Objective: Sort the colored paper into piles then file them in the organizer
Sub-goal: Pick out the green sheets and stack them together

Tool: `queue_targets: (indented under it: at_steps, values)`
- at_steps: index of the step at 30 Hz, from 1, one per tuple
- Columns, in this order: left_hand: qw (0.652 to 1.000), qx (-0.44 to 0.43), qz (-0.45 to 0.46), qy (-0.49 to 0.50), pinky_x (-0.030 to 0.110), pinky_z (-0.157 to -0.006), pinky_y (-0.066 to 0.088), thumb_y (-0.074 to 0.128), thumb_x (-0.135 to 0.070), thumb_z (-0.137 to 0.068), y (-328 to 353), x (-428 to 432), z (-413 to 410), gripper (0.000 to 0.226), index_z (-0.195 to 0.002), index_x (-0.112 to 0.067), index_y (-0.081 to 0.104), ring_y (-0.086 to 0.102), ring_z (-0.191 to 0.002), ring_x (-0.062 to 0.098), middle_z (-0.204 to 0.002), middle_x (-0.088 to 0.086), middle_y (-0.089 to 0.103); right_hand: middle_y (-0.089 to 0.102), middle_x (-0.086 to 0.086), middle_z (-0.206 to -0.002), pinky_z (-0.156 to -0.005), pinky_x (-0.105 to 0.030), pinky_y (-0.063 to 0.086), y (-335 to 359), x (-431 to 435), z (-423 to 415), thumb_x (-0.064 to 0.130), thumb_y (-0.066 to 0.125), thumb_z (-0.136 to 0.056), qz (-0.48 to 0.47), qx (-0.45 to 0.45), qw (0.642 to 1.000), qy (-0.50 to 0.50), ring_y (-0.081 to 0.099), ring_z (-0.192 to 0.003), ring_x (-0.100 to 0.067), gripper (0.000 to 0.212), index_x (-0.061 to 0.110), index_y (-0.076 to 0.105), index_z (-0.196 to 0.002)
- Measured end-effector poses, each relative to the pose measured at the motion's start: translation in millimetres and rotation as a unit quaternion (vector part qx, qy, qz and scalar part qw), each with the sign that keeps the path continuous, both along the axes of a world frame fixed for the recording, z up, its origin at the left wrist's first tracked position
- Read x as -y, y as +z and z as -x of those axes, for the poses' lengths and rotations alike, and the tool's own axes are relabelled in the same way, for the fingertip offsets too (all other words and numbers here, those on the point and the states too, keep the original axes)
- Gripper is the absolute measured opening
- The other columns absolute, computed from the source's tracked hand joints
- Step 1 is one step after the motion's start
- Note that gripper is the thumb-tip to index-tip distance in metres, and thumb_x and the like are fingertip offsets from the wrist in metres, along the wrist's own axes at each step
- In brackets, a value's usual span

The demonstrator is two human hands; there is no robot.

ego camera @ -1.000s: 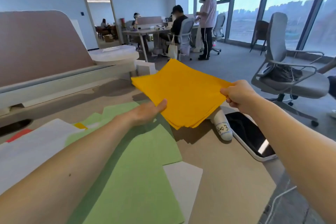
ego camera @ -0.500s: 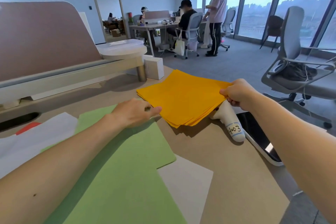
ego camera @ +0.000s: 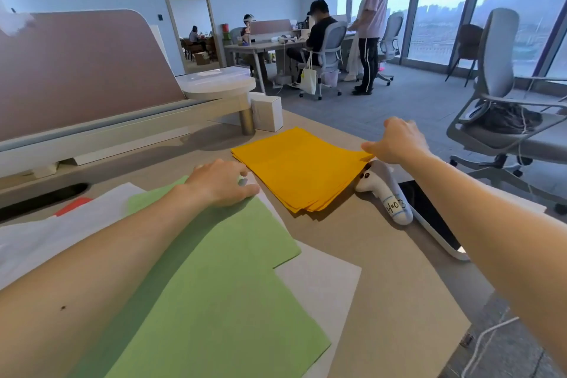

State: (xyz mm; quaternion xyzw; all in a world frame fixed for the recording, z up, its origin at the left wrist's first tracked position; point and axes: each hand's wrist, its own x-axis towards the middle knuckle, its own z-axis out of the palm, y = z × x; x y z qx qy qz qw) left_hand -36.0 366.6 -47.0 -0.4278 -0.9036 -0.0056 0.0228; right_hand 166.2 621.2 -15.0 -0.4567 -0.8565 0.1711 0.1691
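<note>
Desk (ego camera: pixel 383 301), orange stack (ego camera: pixel 300 172) (fanned), right hand (ego camera: pixel 399 141) pinching corner

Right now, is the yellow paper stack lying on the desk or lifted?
Lying down: the yellow paper stack rests on the desk, its right corner propped on a white controller by the right hand.
</note>
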Motion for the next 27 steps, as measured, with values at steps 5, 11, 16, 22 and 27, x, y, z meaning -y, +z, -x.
queue_targets:
  at_steps: [5,11,16,22,27]
  values:
    - [0.998,0.02,-0.04,0.031,0.044,-0.099,0.044,0.057,-0.066,-0.086,17.1,35.8,-7.6,0.06,-0.133,-0.029,0.052,0.05,-0.127,0.024,-0.142,-0.001,0.053,0.062,-0.016,-0.12,-0.087,-0.043,0.052,24.5,40.5,-7.1,0.028,0.068,-0.087,-0.034,-0.1,0.991,0.078,0.058,-0.105,-0.032,0.033,0.008,0.067,-0.113]
    - [0.993,0.104,-0.012,0.049,0.04,-0.112,0.035,0.078,-0.064,-0.068,49.5,117.5,-23.5,0.086,-0.139,-0.028,0.046,0.042,-0.136,0.019,-0.149,-0.003,0.045,0.073,-0.012,-0.087,-0.068,-0.03,0.061,27.2,129.4,13.3,0.037,0.072,-0.086,0.149,-0.041,0.959,0.238,0.066,-0.068,-0.018,0.034,0.005,0.071,-0.095]
    - [0.978,0.163,0.068,0.111,0.041,-0.115,0.031,0.079,-0.066,-0.063,49.6,191.3,-43.7,0.107,-0.15,-0.031,0.027,0.031,-0.142,0.019,-0.159,-0.007,0.024,0.071,-0.017,-0.084,-0.067,-0.034,0.057,-2.3,175.3,40.3,0.035,0.076,-0.083,0.135,0.005,0.96,0.245,0.059,-0.064,-0.023,0.042,-0.004,0.069,-0.098]
    - [0.96,0.184,0.032,0.207,0.039,-0.11,0.038,0.075,-0.074,-0.051,29.7,234.8,-56.3,0.127,-0.154,-0.024,0.022,0.038,-0.138,0.024,-0.158,0.001,0.029,0.053,-0.005,-0.065,-0.047,-0.026,0.036,-19.6,201.5,53.6,0.041,0.08,-0.077,0.076,0.05,0.969,0.229,0.045,-0.054,-0.016,0.045,0.008,0.049,-0.068]
    - [0.947,0.19,-0.058,0.251,0.043,-0.114,0.035,0.074,-0.078,-0.04,6.7,235.7,-58.3,0.138,-0.153,-0.016,0.023,0.04,-0.138,0.027,-0.157,0.007,0.033,0.054,-0.007,-0.082,-0.052,-0.028,0.038,-32.1,200.9,64.7,0.031,0.081,-0.077,0.048,0.006,0.973,0.224,0.049,-0.07,-0.019,0.038,0.007,0.05,-0.078]
